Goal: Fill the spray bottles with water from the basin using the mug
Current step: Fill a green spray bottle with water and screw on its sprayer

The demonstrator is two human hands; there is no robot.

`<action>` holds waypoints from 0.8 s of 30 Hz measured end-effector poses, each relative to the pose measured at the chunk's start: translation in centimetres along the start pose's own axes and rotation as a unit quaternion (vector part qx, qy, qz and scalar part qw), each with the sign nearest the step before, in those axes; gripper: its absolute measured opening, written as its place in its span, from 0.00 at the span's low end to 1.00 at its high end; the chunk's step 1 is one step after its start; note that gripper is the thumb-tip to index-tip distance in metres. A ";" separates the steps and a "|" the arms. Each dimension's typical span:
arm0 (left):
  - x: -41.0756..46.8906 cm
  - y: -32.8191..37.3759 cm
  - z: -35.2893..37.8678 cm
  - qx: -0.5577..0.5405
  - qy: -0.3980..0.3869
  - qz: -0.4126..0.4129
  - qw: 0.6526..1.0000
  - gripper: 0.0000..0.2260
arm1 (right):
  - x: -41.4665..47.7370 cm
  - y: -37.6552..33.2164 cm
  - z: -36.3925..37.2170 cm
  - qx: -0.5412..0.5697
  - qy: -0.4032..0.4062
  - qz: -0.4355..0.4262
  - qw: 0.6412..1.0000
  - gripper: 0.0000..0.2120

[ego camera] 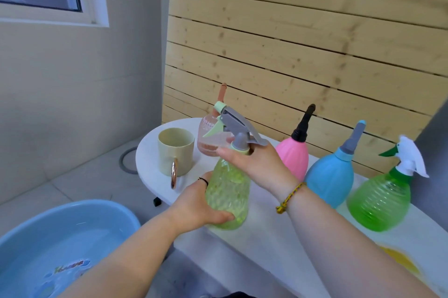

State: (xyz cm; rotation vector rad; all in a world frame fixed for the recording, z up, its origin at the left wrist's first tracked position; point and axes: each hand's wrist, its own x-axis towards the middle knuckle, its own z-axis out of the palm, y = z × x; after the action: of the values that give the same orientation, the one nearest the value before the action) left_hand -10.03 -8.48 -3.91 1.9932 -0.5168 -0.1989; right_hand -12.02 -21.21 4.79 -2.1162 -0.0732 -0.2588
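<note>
The basin (104, 208), holding water, sits low at the near left, within reach for scooping. The left hand (201, 205) wraps its fingers round the light green bottle (228, 191) at the table (266, 229) edge to steady it. The right hand (254, 164) clamps its fingers on the collar under the spray head (236, 123) — probably to unscrew it. The mug (175, 152) stands just beyond, and the other bottles (329, 181) wait farther back.

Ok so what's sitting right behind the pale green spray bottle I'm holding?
A clear pinkish bottle with a brown top stands on the white table behind it. The trigger head of the pale green spray bottle and your right hand cover its right side.
</note>
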 end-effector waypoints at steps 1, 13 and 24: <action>0.0 -0.2 0.1 -0.006 -0.001 -0.001 1.000 0.30 | 0.0 0.0 -0.7 0.038 -0.052 -0.008 0.998 0.04; 0.2 -1.8 1.0 0.025 0.067 0.031 0.997 0.37 | 3.8 -0.7 -4.7 0.000 0.107 -0.026 0.994 0.18; 3.1 -4.5 3.2 0.292 0.168 0.092 0.937 0.16 | 9.8 2.2 -4.2 -0.161 0.195 0.064 0.965 0.09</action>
State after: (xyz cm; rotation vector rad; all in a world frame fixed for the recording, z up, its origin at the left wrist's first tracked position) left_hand -7.19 -10.76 -9.11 2.4650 -0.5784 0.4585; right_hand -2.77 -26.43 7.24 -2.3376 0.3590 -0.6393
